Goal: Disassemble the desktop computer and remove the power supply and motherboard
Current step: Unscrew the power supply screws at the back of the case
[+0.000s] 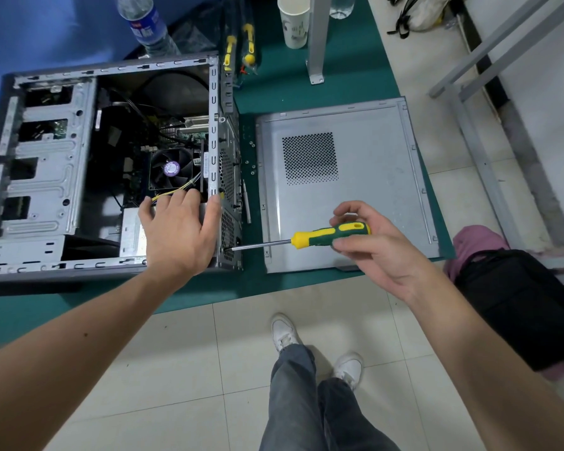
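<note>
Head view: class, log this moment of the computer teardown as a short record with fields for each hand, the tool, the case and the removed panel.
left hand: left hand rests on the power supply inside the case
right hand: right hand grips the screwdriver
tool tip: at the rear bottom corner of the computer case
case: on its side, open, fan visible
side panel: flat on the green mat

Green-yellow screwdriver (331, 236); teal mat (274, 96); grey case (39, 177).
</note>
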Demonstrator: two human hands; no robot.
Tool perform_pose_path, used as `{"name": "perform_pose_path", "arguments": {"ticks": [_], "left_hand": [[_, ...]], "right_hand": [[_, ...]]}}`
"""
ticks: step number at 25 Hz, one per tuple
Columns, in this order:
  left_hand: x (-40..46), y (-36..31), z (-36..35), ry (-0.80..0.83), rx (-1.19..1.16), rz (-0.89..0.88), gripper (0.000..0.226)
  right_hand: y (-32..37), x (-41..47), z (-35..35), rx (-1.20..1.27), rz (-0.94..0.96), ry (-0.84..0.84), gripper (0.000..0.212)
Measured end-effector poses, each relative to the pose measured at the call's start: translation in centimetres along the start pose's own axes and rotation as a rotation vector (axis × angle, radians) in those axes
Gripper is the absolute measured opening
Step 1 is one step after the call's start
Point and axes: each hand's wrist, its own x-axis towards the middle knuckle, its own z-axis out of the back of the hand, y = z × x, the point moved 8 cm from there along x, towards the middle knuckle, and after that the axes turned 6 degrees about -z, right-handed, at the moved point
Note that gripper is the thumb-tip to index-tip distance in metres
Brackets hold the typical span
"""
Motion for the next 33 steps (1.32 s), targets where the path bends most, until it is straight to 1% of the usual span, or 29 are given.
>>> {"name": "perform_pose_path", "arguments": {"ticks": [1,2,3,4,5,6,7,8,9,10,11,12,13,15,16,17,18,19,20,21,22,23,25,26,27,28,30,31,33], "left_hand": [[0.0,0.0,0.0,0.001,0.000,-0.001,0.048],[0.0,-0.1,0.0,0.000,-0.001,-0.002,0.049],[0.0,-0.1,0.0,-0.001,-0.001,-0.003,0.049],[-0.1,-0.1,0.0,0.002,0.000,-0.002,0.049],[-0.1,0.0,0.0,0.007,0.000,-0.001,0.049],[-0.1,0.0,0.0,0.011,0.000,0.001,0.049],[-0.1,-0.1,0.0,0.012,-0.001,0.001,0.049],[-0.1,-0.1,0.1,0.009,-0.003,0.001,0.049],[-0.1,-0.2,0.1,0.008,-0.005,0.000,0.048],[-0.1,-0.2,0.1,0.010,-0.008,0.000,0.048],[-0.1,-0.2,0.1,0.012,-0.009,0.000,0.048],[-0.1,-0.3,0.2,0.012,-0.008,0.000,0.048],[-0.1,-0.3,0.2,0.011,-0.008,-0.002,0.048],[-0.2,-0.2,0.1,0.011,-0.012,-0.004,0.048],[-0.2,-0.2,0.1,0.012,-0.016,-0.002,0.047],[-0.2,-0.2,0.1,0.011,-0.018,-0.002,0.047],[-0.2,-0.2,0.2,0.010,-0.018,-0.002,0.047],[-0.2,-0.2,0.1,0.010,-0.018,-0.002,0.048],[-0.2,-0.2,0.1,0.010,-0.016,-0.002,0.048],[-0.2,-0.2,0.1,0.010,-0.014,-0.002,0.048],[-0.2,-0.2,0.1,0.010,-0.013,-0.003,0.048],[-0.2,-0.2,0.1,0.009,-0.011,-0.004,0.048],[-0.2,-0.2,0.1,0.010,-0.008,-0.001,0.048],[-0.2,-0.1,0.1,0.014,-0.010,0.000,0.048],[-0.2,-0.2,0.1,0.017,-0.010,0.002,0.049],[-0.2,-0.2,0.1,0.018,-0.009,0.003,0.049],[-0.2,-0.2,0.1,0.024,-0.007,0.002,0.049],[-0.2,-0.2,0.1,0.027,-0.008,-0.001,0.049],[-0.2,-0.2,0.2,0.029,-0.009,-0.002,0.048]], "right_hand": [[-0.3,0.1,0.2,-0.067,-0.047,-0.035,0.018],[-0.7,0.2,0.3,-0.181,-0.114,-0.090,0.019],[-1.0,0.2,0.7,-0.322,-0.177,-0.149,0.030],[-1.1,0.3,0.9,-0.406,-0.187,-0.185,0.036],[-1.0,0.4,0.9,-0.411,-0.161,-0.194,0.032],[-0.8,0.6,0.9,-0.346,-0.108,-0.185,0.021],[-0.5,0.6,0.6,-0.205,-0.059,-0.146,0.009],[-0.2,0.6,0.3,-0.068,-0.017,-0.091,0.014],[0.1,0.6,0.1,0.056,0.019,-0.041,0.026],[0.2,0.6,0.1,0.123,0.035,-0.008,0.034],[0.2,0.6,0.0,0.126,0.039,-0.004,0.032],[-0.1,0.7,0.1,0.084,0.017,-0.035,0.022],[-0.4,0.7,0.1,-0.010,-0.042,-0.076,0.012],[-1.0,0.5,0.9,-0.308,-0.163,-0.197,0.033],[-1.1,0.6,1.1,-0.404,-0.153,-0.219,0.034],[-0.8,0.7,1.1,-0.384,-0.108,-0.222,0.027],[-0.5,0.7,0.9,-0.267,-0.063,-0.184,0.013],[-0.4,0.6,0.7,-0.149,-0.022,-0.127,0.012],[-0.2,0.6,0.6,-0.033,0.009,-0.068,0.026],[-0.1,0.4,0.2,0.031,0.022,0.001,0.030],[-0.1,0.4,0.1,0.009,0.005,0.004,0.022],[-0.4,0.5,0.1,-0.042,-0.052,-0.014,0.008],[-1.1,0.5,0.8,-0.336,-0.156,-0.142,0.029],[-0.9,0.4,0.7,-0.395,-0.120,-0.170,0.029],[-0.7,0.5,0.8,-0.335,-0.067,-0.184,0.019],[-0.4,0.5,0.6,-0.216,-0.029,-0.153,0.008],[-0.4,0.3,0.4,0.006,0.004,-0.053,0.029],[-0.5,0.2,0.2,0.014,0.007,-0.032,0.028],[-1.1,0.3,0.5,-0.158,-0.068,-0.098,0.008]]}}
